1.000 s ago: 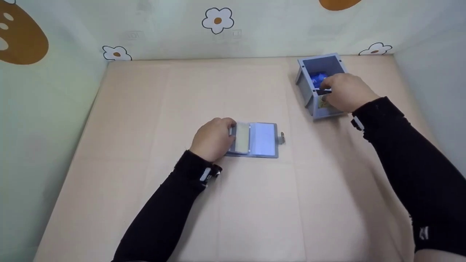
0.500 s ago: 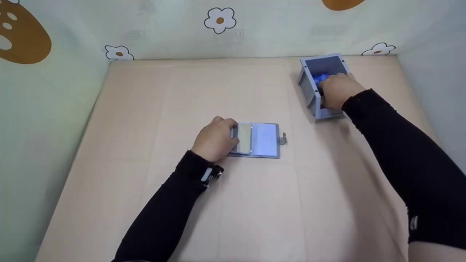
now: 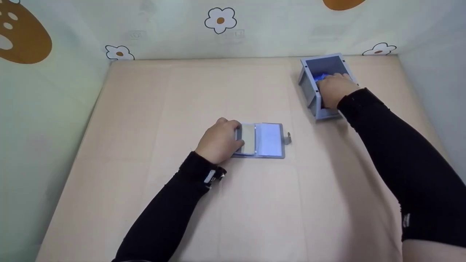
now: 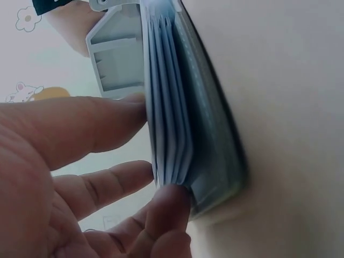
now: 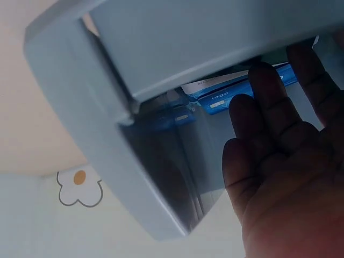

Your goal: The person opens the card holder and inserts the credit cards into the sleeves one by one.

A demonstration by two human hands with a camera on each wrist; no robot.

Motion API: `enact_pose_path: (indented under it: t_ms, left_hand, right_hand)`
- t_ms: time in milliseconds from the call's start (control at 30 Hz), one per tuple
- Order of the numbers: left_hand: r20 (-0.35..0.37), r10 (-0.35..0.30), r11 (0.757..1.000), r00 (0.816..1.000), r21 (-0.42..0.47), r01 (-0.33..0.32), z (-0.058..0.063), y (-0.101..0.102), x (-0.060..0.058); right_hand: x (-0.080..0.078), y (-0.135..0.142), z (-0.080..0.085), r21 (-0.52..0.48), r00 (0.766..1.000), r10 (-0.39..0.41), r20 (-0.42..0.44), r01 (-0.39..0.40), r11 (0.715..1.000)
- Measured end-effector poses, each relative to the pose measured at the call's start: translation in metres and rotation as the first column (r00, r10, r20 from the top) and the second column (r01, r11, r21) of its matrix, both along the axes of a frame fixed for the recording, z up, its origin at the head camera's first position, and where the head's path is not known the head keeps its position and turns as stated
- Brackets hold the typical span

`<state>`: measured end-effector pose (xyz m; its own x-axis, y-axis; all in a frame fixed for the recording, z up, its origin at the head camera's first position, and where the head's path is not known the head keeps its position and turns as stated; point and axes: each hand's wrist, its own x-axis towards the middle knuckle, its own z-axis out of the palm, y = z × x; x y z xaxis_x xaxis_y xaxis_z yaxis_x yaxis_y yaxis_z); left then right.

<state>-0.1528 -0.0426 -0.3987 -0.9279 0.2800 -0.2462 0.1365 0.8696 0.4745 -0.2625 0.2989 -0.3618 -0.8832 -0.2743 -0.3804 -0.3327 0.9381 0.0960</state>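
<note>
My left hand point(image 3: 218, 142) holds the left side of an open card holder point(image 3: 270, 140) lying on the table. In the left wrist view, thumb and fingertips grip the edges of its fanned clear sleeves point(image 4: 169, 113), above the grey-green cover point(image 4: 217, 145). My right hand point(image 3: 334, 91) reaches down into a grey plastic bin point(image 3: 309, 91) at the back right. Loosely extended fingers point(image 5: 269, 102) overlap blue cards point(image 5: 228, 100) marked "logo" in the right wrist view, with a white printed edge and something dark behind. The right thumb is hidden.
A snap strap point(image 3: 287, 138) sticks out from the holder's right side. Blue wrapping point(image 3: 320, 77) shows inside the bin. Pale walls with flower prints point(image 3: 220, 20) border the beige tabletop point(image 3: 182, 94) at the back and sides.
My right hand has gone from the bin's front edge, where a dark and yellowish flat piece showed at its fingers, deeper into the bin. That piece is out of sight. The left hand keeps its hold.
</note>
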Motion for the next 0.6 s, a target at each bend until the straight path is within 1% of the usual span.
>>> enact_pose_path:
  t_ms: [200, 300, 433, 600]
  left_hand:
    - [-0.009, -0.012, 1.0, 1.0, -0.007, 0.012, -0.0006, 0.0007, 0.0006]
    - [-0.01, -0.011, 1.0, 1.0, -0.007, 0.011, -0.0014, 0.0004, 0.0006]
    - [-0.013, -0.006, 1.0, 1.0, -0.006, 0.006, -0.0027, 0.0003, 0.0007]
    - [-0.011, -0.004, 1.0, 1.0, -0.009, 0.004, -0.0032, 0.0002, 0.0009]
  right_hand:
    - [-0.0022, 0.0012, 0.0002, 0.01, 1.0, -0.005, 0.03, 0.005, 1.0]
    - [-0.003, 0.0016, -0.0008, -0.001, 0.999, -0.015, 0.042, 0.015, 1.0]
    - [-0.0042, 0.0031, -0.0033, -0.044, 0.999, -0.017, 0.04, 0.019, 0.999]
    - [-0.0069, 0.0051, -0.0068, -0.055, 1.0, -0.006, 0.02, 0.007, 0.998]
